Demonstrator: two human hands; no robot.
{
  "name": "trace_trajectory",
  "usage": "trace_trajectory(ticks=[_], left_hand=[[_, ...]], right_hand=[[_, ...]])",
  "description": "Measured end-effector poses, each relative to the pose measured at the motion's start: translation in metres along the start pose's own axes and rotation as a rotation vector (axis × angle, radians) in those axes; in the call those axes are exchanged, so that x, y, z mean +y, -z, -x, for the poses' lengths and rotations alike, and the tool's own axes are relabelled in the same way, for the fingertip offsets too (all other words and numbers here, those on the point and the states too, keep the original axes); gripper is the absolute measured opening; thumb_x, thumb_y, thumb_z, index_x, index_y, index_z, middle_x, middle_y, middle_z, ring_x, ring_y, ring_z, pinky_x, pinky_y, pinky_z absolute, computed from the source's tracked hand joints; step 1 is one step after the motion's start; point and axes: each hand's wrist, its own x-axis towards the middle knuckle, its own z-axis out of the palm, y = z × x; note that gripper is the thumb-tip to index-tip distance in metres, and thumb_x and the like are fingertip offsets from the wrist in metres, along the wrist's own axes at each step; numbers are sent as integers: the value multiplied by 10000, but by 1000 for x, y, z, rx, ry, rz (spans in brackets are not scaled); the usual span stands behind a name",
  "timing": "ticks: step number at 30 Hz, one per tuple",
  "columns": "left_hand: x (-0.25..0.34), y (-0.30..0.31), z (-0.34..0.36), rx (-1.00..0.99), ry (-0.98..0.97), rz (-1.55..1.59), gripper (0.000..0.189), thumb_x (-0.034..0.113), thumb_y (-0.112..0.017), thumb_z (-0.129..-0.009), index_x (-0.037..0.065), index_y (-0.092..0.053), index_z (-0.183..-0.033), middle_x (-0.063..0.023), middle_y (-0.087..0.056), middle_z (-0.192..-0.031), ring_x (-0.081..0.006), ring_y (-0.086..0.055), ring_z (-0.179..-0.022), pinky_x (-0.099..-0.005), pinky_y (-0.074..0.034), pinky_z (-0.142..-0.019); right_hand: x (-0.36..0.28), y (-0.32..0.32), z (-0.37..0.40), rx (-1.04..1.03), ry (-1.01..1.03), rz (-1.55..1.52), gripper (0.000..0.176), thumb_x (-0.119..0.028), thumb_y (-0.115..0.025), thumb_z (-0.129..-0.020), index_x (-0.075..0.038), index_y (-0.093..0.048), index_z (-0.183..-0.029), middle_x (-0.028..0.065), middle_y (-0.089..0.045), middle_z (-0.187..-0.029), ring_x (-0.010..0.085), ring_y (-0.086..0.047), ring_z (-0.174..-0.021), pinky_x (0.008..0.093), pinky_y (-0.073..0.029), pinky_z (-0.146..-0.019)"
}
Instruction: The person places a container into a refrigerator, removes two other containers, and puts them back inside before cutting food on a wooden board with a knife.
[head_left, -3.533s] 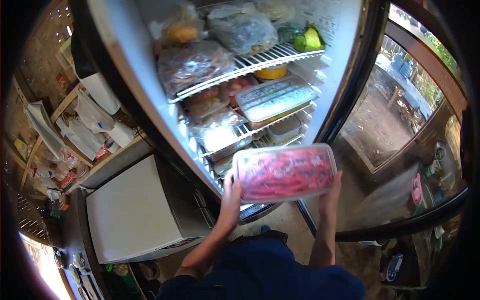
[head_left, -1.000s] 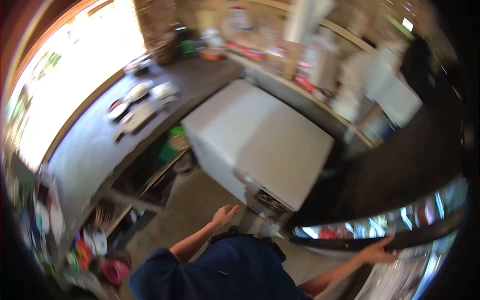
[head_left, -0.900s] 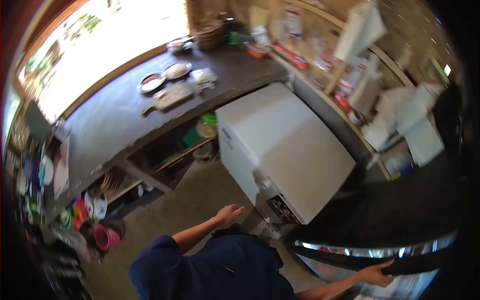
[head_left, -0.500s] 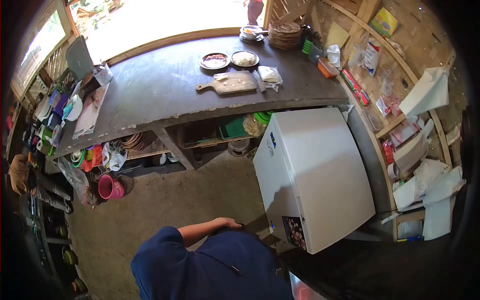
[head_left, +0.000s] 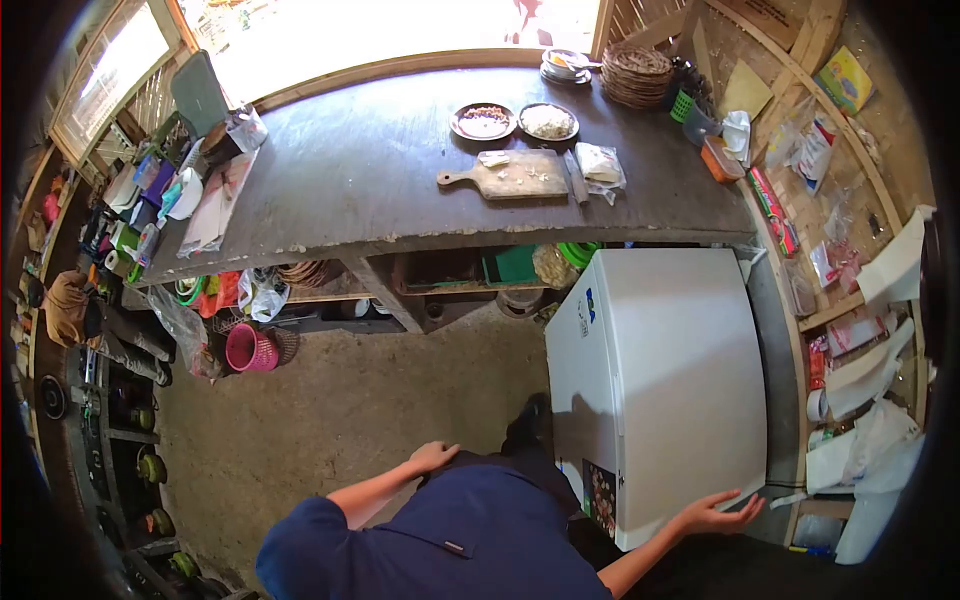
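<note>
My left hand (head_left: 435, 457) hangs beside the dark trousers at my thigh, fingers loosely extended and holding nothing. Over the near right corner of a white chest freezer (head_left: 690, 370), my right hand (head_left: 718, 512) is held out open, with its fingers apart and nothing in it. The freezer's lid is down, and a shadow lies across its top and side. One dark shoe (head_left: 527, 420) shows on the floor beside the freezer.
A long dark counter (head_left: 340, 170) bears a cutting board (head_left: 525, 175), a knife (head_left: 576, 178), two bowls of chopped food (head_left: 515, 122), a plastic bag (head_left: 600, 165) and stacked woven plates (head_left: 637, 75). A pink basket (head_left: 250, 348) stands on the floor. Bags and packets hang on the right wall.
My right hand has come into view over the freezer's near corner. The whole scene has shifted right and slightly down along the freezer, and my left hand appears farther left.
</note>
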Motion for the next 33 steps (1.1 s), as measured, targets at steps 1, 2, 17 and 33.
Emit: trace_trajectory(ticks=[1,2,17,33], left_hand=[[-26,-4,-5,19,104,13,836,736,-531,-942,-26,-764,-1198,-278,-757,-1181,-427,-722,-1162,-503,-569,-973],[-55,-14,-15,40,208,27,834,729,-534,-949,-23,-748,-1241,-285,-751,-1195,-428,-719,-1169,-503,-566,-976],[14,38,-51,359,514,828,649,573,-545,-1030,6,-708,-1301,-273,-726,-1280,-401,-720,-1185,-481,-560,-976],[57,66,-128,447,606,873,574,513,-547,-1056,12,-704,-1289,-258,-722,-1301,-386,-725,-1176,-468,-562,-968]], right_hand=[[-9,-20,4,-28,-7,-57,336,-87,-644,-1074,-3,-565,-1390,211,-601,-1445,380,-594,-1340,503,-462,-1106],[-21,-40,8,-55,-15,-114,340,-73,-638,-1074,-3,-558,-1397,214,-587,-1462,380,-574,-1365,504,-448,-1122],[-298,-315,-41,-217,-134,-754,342,-11,-590,-1063,9,-515,-1396,242,-511,-1510,400,-505,-1415,533,-398,-1180],[-403,-356,-32,-356,-6,-855,410,18,-622,-1026,13,-495,-1415,250,-513,-1488,415,-513,-1409,549,-417,-1183]])
